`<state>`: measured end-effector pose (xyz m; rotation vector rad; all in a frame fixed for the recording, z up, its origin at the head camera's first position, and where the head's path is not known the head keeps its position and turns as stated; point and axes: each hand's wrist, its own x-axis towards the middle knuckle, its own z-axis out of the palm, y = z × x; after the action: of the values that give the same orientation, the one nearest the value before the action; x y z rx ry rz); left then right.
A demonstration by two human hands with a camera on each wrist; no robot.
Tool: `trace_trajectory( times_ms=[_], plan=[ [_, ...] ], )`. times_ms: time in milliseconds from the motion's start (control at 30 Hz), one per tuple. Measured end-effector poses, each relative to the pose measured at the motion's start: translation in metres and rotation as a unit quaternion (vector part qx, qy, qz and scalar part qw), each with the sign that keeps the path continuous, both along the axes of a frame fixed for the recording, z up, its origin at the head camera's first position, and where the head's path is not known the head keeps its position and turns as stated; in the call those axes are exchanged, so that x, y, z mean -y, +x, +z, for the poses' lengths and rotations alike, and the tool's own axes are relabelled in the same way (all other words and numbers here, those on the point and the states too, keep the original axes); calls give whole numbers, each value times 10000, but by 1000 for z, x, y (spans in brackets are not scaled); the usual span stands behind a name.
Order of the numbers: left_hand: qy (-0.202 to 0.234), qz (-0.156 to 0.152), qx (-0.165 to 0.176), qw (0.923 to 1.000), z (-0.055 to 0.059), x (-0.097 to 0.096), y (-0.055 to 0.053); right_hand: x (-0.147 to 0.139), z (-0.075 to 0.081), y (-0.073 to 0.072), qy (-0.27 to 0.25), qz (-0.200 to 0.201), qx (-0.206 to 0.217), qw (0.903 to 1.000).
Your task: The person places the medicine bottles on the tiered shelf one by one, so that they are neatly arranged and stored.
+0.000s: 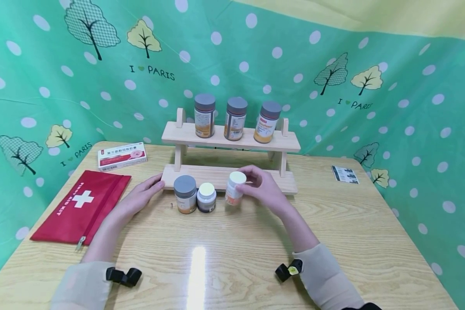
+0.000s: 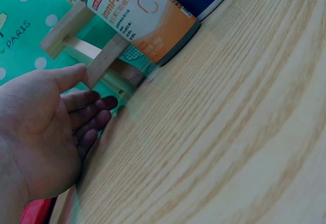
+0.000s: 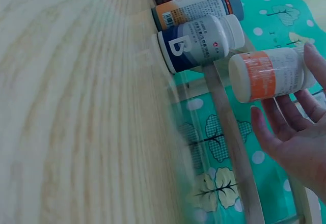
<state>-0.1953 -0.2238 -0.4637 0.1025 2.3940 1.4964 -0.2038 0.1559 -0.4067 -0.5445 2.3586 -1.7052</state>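
Observation:
My right hand (image 1: 263, 185) grips a white pill bottle (image 3: 270, 75) with an orange-banded label by its capped end. The bottle is slightly tilted, just in front of the lower board of a wooden two-tier shelf (image 1: 232, 138). My left hand (image 1: 143, 196) rests at that board's left end, its thumb touching the edge and its fingers loosely bent. Between the hands, a grey-capped supplement bottle (image 1: 185, 196) and a smaller white bottle with a dark blue label (image 1: 206, 199) stand side by side on the table, before the shelf.
Three grey-capped bottles (image 1: 235, 119) stand on the upper board. At left lie a red first aid pouch (image 1: 83, 206) and a medicine box (image 1: 122, 156). A small printed card (image 1: 345, 175) is at the right. A green patterned cloth (image 1: 232, 51) hangs behind the wooden table (image 1: 232, 258).

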Motion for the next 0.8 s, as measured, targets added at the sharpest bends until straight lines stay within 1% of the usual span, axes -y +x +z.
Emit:
trace_trajectory(
  times_ms=[233,300,567,800],
  plan=[
    [-3,10,22,10000,0,0,1,-12,4,-3,-516,-161,42,9985],
    [16,12,15,10000,0,0,2,-16,6,-5,-622,-207,-16,9978],
    [71,-6,-24,10000,-1,0,0,-32,11,-10,-624,-544,-239,9963],
    [47,-28,-11,10000,-1,0,0,-43,13,-13,-571,-763,-242,9952]
  ],
)
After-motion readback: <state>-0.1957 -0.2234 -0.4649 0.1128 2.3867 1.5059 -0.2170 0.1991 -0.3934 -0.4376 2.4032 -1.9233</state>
